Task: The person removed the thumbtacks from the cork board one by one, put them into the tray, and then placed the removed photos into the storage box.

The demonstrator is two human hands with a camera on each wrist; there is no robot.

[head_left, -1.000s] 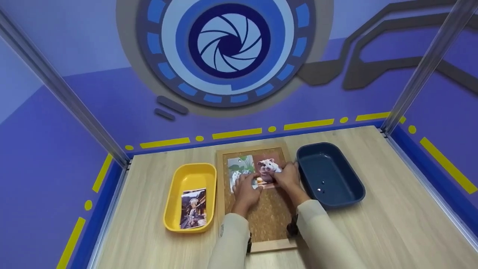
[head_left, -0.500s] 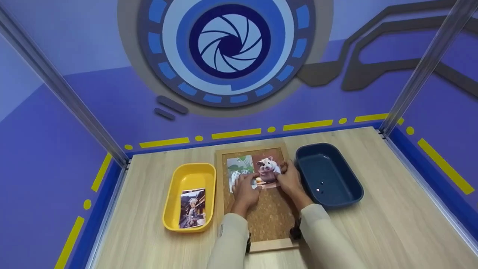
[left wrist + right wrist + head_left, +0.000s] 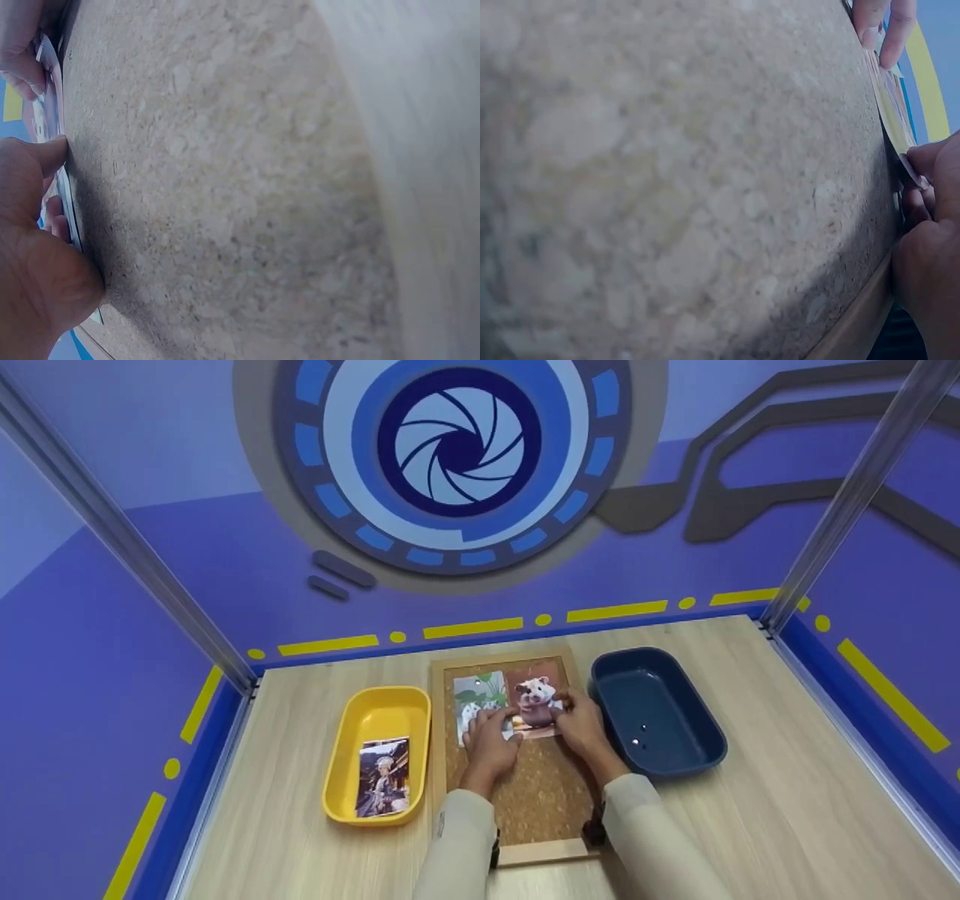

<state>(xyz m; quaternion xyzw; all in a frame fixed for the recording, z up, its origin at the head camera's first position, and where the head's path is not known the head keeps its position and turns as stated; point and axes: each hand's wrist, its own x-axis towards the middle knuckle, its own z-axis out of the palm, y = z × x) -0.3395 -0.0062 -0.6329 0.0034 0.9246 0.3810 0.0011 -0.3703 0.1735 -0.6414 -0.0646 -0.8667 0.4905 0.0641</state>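
A hamster photo [image 3: 534, 701] lies at the upper right of a wood-framed cork board [image 3: 540, 795]. My right hand [image 3: 581, 724] pinches its lower right edge, which lifts slightly off the cork in the right wrist view. To its left is a photo with green leaves and small white animals [image 3: 480, 694], a shiny pin [image 3: 478, 682] near its top. My left hand [image 3: 489, 746] rests over the lower part of that photo, thumb touching the hamster photo's lower left area. In the left wrist view the left hand [image 3: 37, 262] lies flat against the photos; its fingertips are partly hidden.
Left of the board stands a yellow tray [image 3: 379, 705] with photos in it, the top one a figure in a hat [image 3: 384, 778]. On the right, close to my right hand, a dark blue tray [image 3: 652, 682] holds a few small shiny pins [image 3: 636, 742]. A wall rises behind the table.
My right hand has shifted from over the hamster photo's lower part to its right edge, showing more of the picture. The left hand has stayed in place.
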